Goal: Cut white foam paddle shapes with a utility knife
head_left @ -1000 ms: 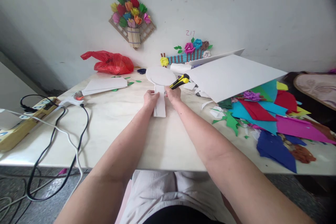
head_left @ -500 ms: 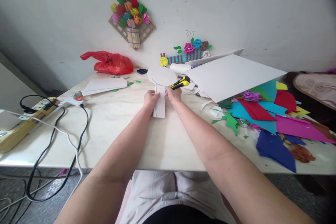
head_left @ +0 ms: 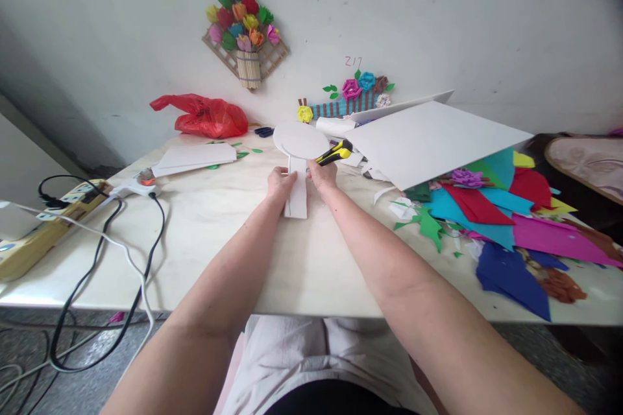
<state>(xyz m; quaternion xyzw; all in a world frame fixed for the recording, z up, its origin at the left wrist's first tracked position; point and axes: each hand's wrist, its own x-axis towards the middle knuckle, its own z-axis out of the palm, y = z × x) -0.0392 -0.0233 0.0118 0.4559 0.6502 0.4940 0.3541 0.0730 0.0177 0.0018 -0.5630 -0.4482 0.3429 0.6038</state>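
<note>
In front of me is a white foam board cutout (head_left: 298, 198), a round head on a straight strip like a paddle. A second white disc (head_left: 305, 141) lies over its round end. My left hand (head_left: 281, 183) grips the strip from the left side, thumb on top. My right hand (head_left: 322, 175) is closed around a yellow and black utility knife (head_left: 337, 153), whose handle points up to the right. The right fingers sit close against the strip's right edge; the blade is hidden by the hand.
Large white boards (head_left: 433, 139) and coloured paper scraps (head_left: 487, 207) cover the right side. At the left are a white sheet (head_left: 195, 159), a red plastic bag (head_left: 211, 118), a power strip (head_left: 73, 207) and loose cables (head_left: 154, 240). Dark-handled scissors (head_left: 264, 132) lie behind.
</note>
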